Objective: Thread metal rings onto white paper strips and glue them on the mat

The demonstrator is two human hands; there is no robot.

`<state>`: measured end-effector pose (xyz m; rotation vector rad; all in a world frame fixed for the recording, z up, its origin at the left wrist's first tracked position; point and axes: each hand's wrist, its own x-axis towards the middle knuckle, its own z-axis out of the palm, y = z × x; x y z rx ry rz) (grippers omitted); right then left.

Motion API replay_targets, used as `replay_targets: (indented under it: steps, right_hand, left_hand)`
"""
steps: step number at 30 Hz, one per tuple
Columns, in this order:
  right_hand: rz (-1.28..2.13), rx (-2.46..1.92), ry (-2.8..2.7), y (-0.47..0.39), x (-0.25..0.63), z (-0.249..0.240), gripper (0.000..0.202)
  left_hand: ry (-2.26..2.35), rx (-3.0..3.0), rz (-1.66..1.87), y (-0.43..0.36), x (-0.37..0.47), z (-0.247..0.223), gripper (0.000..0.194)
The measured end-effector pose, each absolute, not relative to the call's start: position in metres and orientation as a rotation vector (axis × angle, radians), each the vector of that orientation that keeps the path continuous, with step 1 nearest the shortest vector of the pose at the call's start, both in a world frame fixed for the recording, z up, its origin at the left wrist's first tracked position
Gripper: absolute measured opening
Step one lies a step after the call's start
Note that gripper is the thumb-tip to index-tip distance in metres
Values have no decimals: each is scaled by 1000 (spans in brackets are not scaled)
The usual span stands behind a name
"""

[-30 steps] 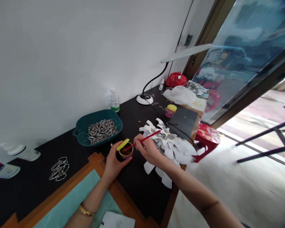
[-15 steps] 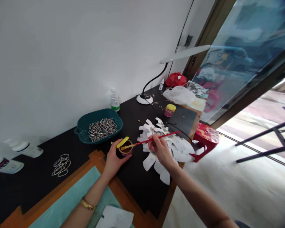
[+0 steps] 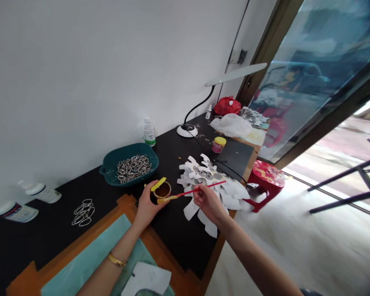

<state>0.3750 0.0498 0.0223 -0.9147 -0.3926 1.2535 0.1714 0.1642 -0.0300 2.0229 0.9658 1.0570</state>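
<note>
- Head view: a black worktop (image 3: 172,238) is seen along a white wall, with both bare hands at its near middle.
- Left hand (image 3: 146,207): its grip is closed around a small open jar (image 3: 162,191), which is held on the worktop; a yellow lid (image 3: 158,183) is tipped up at the jar's far rim.
- Right hand (image 3: 208,202): a red-handled brush (image 3: 191,192) is pinched between the fingertips, roughly level, with its yellow-coated tip just at the jar's near rim.
- White cut-paper pieces (image 3: 212,185) are fanned out under and behind the right hand, with small metal parts laid on them.
- A teal basin (image 3: 109,166) filled with metal rings is set just beyond the jar; loose rings (image 3: 84,212) are laid well to the left.
- A water bottle (image 3: 149,132), a desk lamp (image 3: 187,130) and a second yellow-capped jar (image 3: 218,144) are placed farther back.
- A red stool (image 3: 267,176) is seen off the worktop's end.
</note>
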Motion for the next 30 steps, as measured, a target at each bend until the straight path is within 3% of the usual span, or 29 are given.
replay_targets:
  steps: [14,22,24,28,30]
  right_hand:
    - [1253,-697,-346,59,396,80,10]
    - [1167,-609,-389,54,401,129,5]
    - [1173,-615,-409,49,397,134,6]
    - [1291,-634,-404,34,377,134,6]
    - [1382,-631,-381,26,362,133,7]
  left_hand:
    - [974,1878,1010,163,172,-24,80]
    - [1045,1877,994,156,145,-12,104]
    - [1130,1878,946,141,119,-3,94]
    - [1215,2090,730,88,41,18,54]
    - [1390,2134,629,55,0,25,46]
